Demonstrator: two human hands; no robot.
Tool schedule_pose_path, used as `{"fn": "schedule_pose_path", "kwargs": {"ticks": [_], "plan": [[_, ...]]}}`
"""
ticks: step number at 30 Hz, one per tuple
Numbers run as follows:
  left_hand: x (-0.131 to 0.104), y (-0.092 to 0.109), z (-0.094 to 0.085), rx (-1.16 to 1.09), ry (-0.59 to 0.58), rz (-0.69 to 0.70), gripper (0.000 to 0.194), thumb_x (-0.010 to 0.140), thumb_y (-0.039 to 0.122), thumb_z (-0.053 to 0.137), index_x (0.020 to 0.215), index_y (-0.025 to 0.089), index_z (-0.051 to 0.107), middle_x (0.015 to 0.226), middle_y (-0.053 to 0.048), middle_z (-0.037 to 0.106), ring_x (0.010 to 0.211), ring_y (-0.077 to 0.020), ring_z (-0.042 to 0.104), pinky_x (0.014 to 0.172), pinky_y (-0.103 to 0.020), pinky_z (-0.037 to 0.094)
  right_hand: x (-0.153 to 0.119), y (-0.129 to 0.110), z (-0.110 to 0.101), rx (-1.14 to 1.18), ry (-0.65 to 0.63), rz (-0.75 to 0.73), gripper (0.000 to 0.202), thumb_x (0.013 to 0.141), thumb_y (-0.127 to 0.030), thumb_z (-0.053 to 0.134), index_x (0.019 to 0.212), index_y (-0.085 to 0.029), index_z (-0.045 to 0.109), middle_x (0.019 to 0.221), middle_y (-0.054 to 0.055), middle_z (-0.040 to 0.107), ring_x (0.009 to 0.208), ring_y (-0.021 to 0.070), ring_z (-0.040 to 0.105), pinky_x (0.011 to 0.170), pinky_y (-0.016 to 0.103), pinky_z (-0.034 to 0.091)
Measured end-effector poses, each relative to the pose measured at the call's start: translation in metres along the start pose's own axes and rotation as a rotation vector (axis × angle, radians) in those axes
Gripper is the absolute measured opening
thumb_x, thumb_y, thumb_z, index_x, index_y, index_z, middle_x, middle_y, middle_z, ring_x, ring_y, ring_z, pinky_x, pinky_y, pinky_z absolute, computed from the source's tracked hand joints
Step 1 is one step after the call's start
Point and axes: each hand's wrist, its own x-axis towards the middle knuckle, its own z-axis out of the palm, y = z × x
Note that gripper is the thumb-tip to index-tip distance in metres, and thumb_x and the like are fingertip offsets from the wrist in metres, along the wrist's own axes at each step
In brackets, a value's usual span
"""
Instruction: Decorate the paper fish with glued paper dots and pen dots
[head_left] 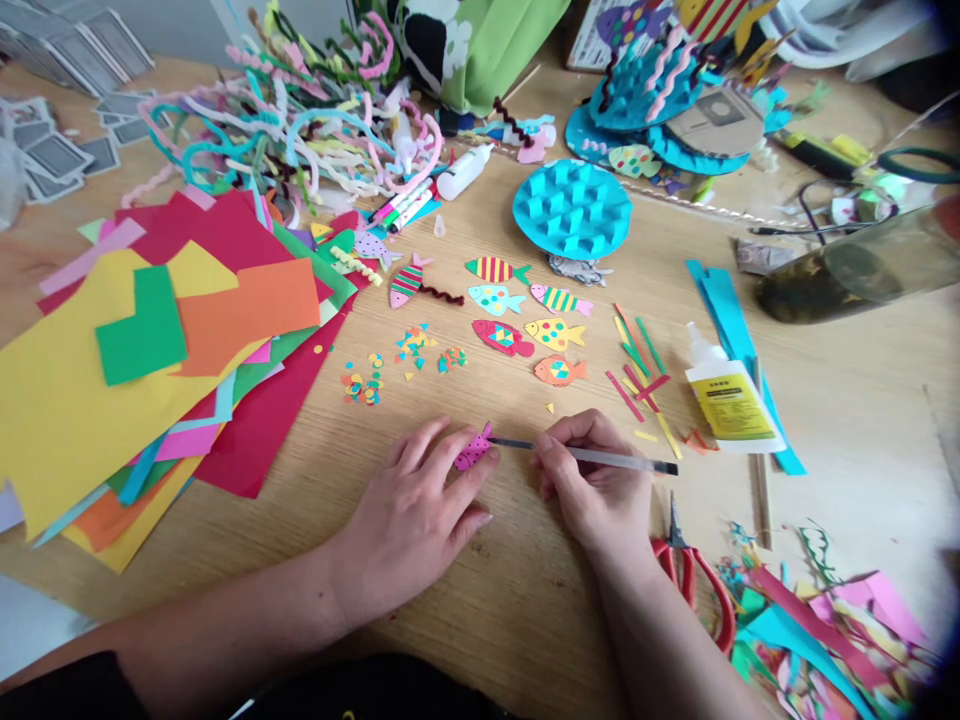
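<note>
A small magenta paper fish (472,452) with dark dots lies on the wooden table, partly under the fingertips of my left hand (412,505). That hand rests flat, its fingers apart, pressing the fish down. My right hand (596,480) is closed round a thin pen (611,458), whose dark tip touches the fish's tail. Just beyond lie several decorated paper fish, among them an orange one (559,370), a red one (501,337) and a yellow one (555,333). Small paper dots (364,388) and triangles (412,345) are in little piles beyond my left hand.
Coloured paper sheets (217,400) are stacked at left, pipe cleaners (300,130) behind. A blue disc (572,210) stands at the back. On the right are paper strips (637,380), a glue bottle (731,400), red-handled scissors (694,575), paper scraps (832,630) and a jar (855,265).
</note>
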Motion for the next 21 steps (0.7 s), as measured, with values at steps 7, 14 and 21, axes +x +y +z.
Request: {"fn": "schedule_pose_path", "kwargs": {"ticks": [7,14,21], "plan": [[0.0003,-0.0003,0.0000,0.011,-0.005,-0.001,0.042,0.090,0.030,0.061,0.131,0.021,0.054,0.138,-0.009,0.048,0.129,-0.0326,0.038,0.107,-0.052,0.042,0.0011,0.0011,0.0007,-0.010,0.004,-0.006,0.017,0.085,-0.026,0.063,0.071,-0.020,0.054,0.056,-0.003,0.058,0.040,0.0086,0.046,0.038,0.022,0.033],[0.0001,-0.0002,0.0005,0.014,0.001,-0.001,0.042,0.090,0.029,0.061,0.131,0.020,0.055,0.137,-0.010,0.048,0.129,-0.0324,0.038,0.106,-0.052,0.042,0.0011,-0.0001,0.0016,-0.009,0.030,-0.002,0.017,0.084,-0.026,0.063,0.072,-0.019,0.055,0.054,-0.004,0.056,0.039,0.0087,0.046,0.037,0.022,0.034],[0.0002,-0.0004,0.0003,0.010,0.007,0.006,0.043,0.090,0.029,0.061,0.131,0.020,0.054,0.137,-0.009,0.049,0.129,-0.0313,0.038,0.107,-0.051,0.042,0.0026,-0.0012,0.0032,0.021,0.043,-0.004,0.017,0.084,-0.026,0.064,0.071,-0.019,0.055,0.050,-0.005,0.055,0.035,0.0084,0.046,0.034,0.020,0.034]]}}
